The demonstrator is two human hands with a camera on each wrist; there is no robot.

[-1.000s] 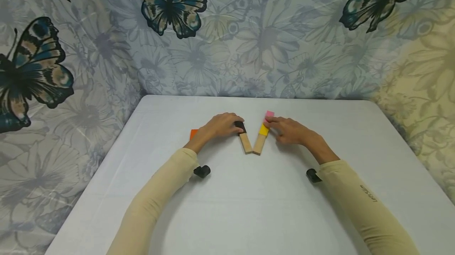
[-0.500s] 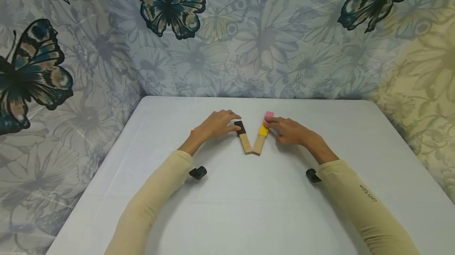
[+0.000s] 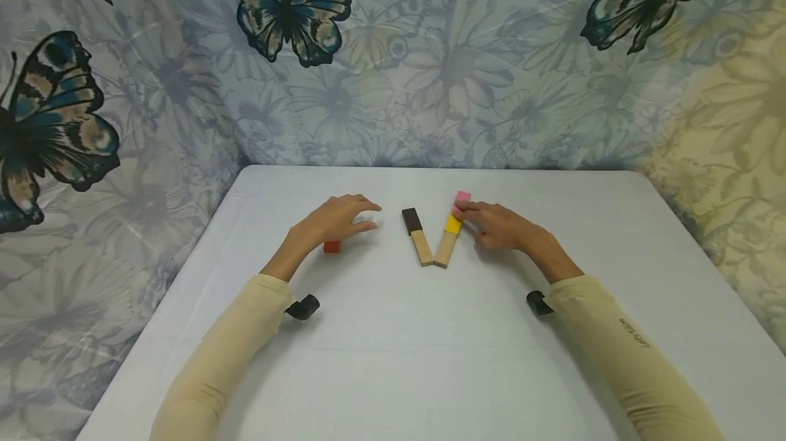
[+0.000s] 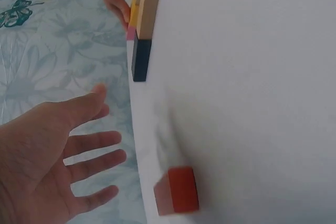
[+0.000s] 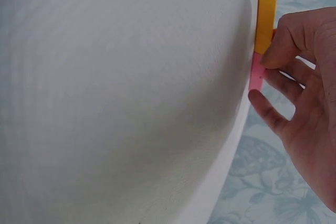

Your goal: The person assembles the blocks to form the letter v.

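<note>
Fingers spread and thumb apart, my left hand point(image 3: 334, 218) hovers over the table's left part, holding nothing. A red block point(image 4: 184, 190) sits below that hand, partly hidden by it in the head view. Two rows of blocks form a V: the left row has a dark block point(image 3: 412, 220) beyond a bare wooden block point(image 3: 421, 248). In the right row a wooden block point(image 3: 445, 250), a yellow block point(image 3: 452, 224) and a pink block point(image 5: 256, 72) lie end to end. My right hand point(image 3: 506, 226) pinches the pink block between thumb and fingers.
The white table point(image 3: 393, 352) has its far edge against a wall cloth point(image 3: 460, 72) printed with butterflies and flowers. Black wrist devices point(image 3: 303, 307) show at both sleeve cuffs, low over the table.
My left hand has let go of the dark block and moved left, its fingers spreading. More of the red block shows now. The right hand has stayed at the pink block.
</note>
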